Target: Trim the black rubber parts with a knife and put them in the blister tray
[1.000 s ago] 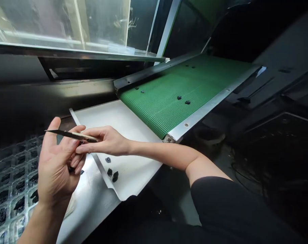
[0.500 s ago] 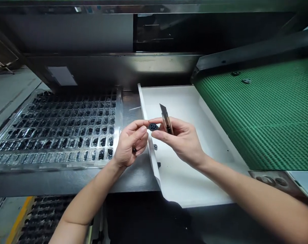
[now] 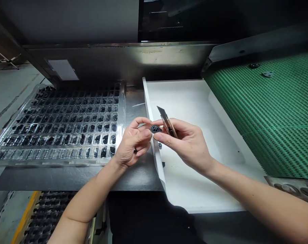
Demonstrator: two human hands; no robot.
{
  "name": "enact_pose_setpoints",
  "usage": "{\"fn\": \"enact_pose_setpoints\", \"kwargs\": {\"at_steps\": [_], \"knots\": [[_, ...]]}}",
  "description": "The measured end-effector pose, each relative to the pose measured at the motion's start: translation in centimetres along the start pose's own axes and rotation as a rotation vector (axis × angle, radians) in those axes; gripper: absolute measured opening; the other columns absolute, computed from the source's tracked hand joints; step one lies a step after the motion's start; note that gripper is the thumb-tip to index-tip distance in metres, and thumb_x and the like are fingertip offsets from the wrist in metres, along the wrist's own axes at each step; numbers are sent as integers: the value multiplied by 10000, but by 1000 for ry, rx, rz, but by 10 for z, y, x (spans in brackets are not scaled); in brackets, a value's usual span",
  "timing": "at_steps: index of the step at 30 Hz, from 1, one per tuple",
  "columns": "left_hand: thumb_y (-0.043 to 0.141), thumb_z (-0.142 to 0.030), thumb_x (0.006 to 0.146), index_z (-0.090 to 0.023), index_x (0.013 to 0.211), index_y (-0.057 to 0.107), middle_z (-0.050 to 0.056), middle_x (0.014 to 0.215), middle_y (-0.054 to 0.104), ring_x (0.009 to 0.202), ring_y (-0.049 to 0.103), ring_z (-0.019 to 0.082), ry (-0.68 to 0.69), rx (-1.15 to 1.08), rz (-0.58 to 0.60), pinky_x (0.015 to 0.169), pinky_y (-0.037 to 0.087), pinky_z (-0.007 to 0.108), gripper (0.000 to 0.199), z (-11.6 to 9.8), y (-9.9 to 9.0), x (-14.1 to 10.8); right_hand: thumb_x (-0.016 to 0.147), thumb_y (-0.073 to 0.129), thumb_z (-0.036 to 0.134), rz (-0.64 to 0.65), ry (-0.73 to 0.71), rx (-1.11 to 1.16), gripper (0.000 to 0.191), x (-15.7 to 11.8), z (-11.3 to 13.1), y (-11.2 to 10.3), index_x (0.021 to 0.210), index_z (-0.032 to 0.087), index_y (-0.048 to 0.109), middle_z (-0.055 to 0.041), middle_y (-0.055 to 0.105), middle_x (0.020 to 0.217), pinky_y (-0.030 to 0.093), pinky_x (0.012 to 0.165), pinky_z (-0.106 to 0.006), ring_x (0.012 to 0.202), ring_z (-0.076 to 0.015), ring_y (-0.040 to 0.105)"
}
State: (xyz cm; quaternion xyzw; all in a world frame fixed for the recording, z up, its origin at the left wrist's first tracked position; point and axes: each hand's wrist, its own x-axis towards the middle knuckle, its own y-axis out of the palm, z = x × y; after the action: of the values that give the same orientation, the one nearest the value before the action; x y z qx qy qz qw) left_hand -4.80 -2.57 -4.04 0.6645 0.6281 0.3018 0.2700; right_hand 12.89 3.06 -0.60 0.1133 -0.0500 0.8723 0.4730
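A small round black part [image 3: 156, 129] with spoke-like openings is held up between both hands, over the left wall of the white tray [image 3: 194, 189]. My left hand [image 3: 135, 142] pinches its left edge with thumb and fingertip. The lower left fingers are curled, with a dark bit showing between them that I cannot make out. My right hand [image 3: 187, 139] grips the part's right side between thumb and forefinger. A utility knife [image 3: 166, 122] also sits in the right hand, its blade out and pointing up and to the left.
On the left lies a clear compartment tray [image 3: 67, 164] filled with black parts. A green conveyor belt [image 3: 283, 112] on the right carries two dark parts. Two small parts lie near the white tray's left wall. A metal panel [image 3: 123, 64] stands behind.
The view has shifted slightly, so the surroundings sit differently in the picture. Both hands keep their pinch on the black part, and its face has turned a little. The knife leans further left.
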Motion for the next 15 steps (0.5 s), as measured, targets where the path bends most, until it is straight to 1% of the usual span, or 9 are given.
{"fn": "enact_pose_setpoints", "kwargs": {"at_steps": [3, 6, 9, 12, 15], "knots": [[942, -297, 946, -222, 1152, 754, -72, 746, 590, 423, 212, 5, 29, 15, 9, 339, 327, 84, 289, 3, -2, 0, 952, 955, 281, 8, -1, -2, 182, -1, 1, 0, 1120, 286, 887, 38, 592, 770, 369, 598, -238, 667, -130, 459], [936, -310, 952, -239, 1194, 777, -60, 774, 622, 421, 215, 0, 43, 24, 36, 342, 316, 88, 298, 5, -3, -1, 944, 972, 295, 9, 19, 6, 192, -2, 0, 0, 1099, 267, 863, 36, 601, 761, 389, 600, -238, 671, -138, 480], [950, -306, 929, -232, 1178, 799, -29, 880, 692, 423, 212, -16, 32, 28, 47, 342, 294, 97, 301, 6, -3, 1, 927, 1006, 340, -5, 32, 26, 242, -1, -1, 0, 1086, 256, 844, 26, 630, 782, 424, 614, -241, 691, -149, 516], [975, -325, 890, -215, 1141, 797, -27, 882, 695, 424, 221, -17, 18, 23, -1, 340, 264, 109, 327, 7, -1, 1, 930, 1002, 377, -8, 26, -6, 247, -1, 1, 1, 1053, 247, 831, 13, 646, 814, 449, 621, -246, 705, -158, 542], [1022, -360, 823, -206, 1143, 769, -25, 892, 694, 437, 247, -14, -28, 0, -59, 349, 228, 125, 436, 9, 3, -2, 971, 945, 392, -22, 4, -170, 186, -5, 6, 2, 1055, 268, 834, -2, 683, 857, 489, 624, -250, 720, -171, 594]]}}
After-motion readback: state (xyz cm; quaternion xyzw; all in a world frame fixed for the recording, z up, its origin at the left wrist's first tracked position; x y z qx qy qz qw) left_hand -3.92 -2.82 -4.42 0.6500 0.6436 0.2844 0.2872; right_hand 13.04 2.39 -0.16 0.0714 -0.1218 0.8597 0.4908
